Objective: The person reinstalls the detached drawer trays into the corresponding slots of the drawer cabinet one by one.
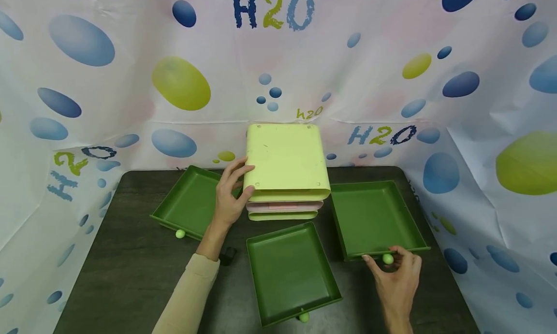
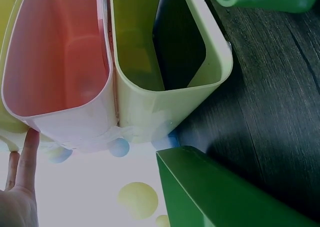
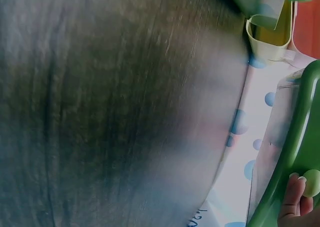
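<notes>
The left hand [image 1: 229,196] touches the yellow box [image 1: 287,157] with loose fingers, hiding part of the left green tray [image 1: 187,208]. Right of the box, the right hand [image 1: 398,281] pinches the right green tray's front [image 1: 359,253]; the right wrist view cuts that hand off.

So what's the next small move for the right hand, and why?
I'd probably lift the right green tray and line it up with the open front of the cabinet. The right hand is at that tray's knob, the pink compartment looks empty in the left wrist view, and the left hand rests against the cabinet, which should help steady it.
</notes>
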Tool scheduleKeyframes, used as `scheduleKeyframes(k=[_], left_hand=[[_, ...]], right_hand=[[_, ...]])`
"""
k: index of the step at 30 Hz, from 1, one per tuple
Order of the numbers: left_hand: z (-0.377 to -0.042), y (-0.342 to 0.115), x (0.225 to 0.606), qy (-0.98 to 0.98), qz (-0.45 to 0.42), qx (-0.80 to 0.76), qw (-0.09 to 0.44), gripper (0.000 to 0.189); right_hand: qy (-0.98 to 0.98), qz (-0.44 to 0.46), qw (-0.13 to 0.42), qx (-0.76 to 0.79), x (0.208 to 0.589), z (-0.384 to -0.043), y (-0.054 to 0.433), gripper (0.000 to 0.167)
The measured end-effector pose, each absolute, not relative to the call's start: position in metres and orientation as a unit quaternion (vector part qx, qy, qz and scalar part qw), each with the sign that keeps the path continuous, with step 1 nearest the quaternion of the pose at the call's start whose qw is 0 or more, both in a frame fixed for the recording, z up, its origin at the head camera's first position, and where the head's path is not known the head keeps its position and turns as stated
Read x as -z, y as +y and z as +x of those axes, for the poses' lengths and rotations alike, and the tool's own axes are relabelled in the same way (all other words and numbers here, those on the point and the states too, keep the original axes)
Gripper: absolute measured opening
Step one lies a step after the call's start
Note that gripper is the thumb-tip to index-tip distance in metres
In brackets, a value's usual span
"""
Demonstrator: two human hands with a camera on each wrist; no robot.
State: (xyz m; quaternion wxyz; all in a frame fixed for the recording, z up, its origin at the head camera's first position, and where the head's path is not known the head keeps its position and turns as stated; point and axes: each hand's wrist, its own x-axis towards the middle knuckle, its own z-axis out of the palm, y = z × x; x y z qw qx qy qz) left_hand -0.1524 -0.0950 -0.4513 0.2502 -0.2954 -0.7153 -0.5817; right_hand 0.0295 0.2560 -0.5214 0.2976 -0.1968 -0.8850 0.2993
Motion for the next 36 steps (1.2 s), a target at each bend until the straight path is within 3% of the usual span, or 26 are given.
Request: scheduleKeyframes(k=[16,27,36], left_hand=[[-0.172,-0.092,0.484,-0.718,-0.277,0.591,0.241,0.06],[-0.176,-0.083,0.48,-0.711,-0.282,0.59,0.257,0.062],[-0.155,-0.085,0.448,-0.695,-0.292,0.601,0.266,0.059]], right_hand=[[-0.874,-0.159,0.353,-0.292,0.513,0.038,0.255,0.068],[-0.879,-0.164,0.354,-0.274,0.5,0.043,0.255,0.066],[-0.876,-0.168,0.354,-0.281,0.495,0.05,0.244,0.061]])
